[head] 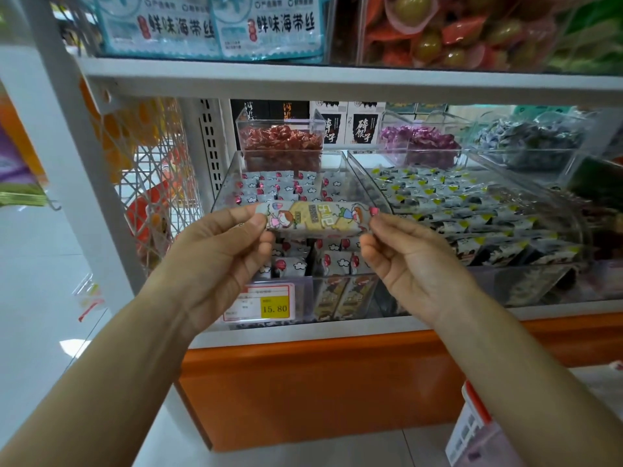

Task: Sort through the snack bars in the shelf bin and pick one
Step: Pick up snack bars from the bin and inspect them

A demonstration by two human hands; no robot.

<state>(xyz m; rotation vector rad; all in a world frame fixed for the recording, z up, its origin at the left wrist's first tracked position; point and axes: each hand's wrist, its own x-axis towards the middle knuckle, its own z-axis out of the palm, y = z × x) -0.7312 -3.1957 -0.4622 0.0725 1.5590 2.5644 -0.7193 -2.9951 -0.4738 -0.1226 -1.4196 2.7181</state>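
A long snack bar (315,219) in a yellow and white cartoon wrapper is held level in front of the shelf. My left hand (219,251) pinches its left end between thumb and fingers. At the bar's right end, my right hand (408,261) pinches the wrapper the same way. Behind and below the bar stands the clear shelf bin (232,173), filled with several small white packets printed with red balloons and clouds. Two more cartoon bars (344,298) stand in the bin's front pocket.
A price tag (259,303) reading 15.80 hangs on the shelf front. To the right a second clear bin (573,230) holds dark and white packets. Tubs of red (279,143), purple (421,146) and blue (536,143) candies stand behind. An upper shelf (337,84) overhangs.
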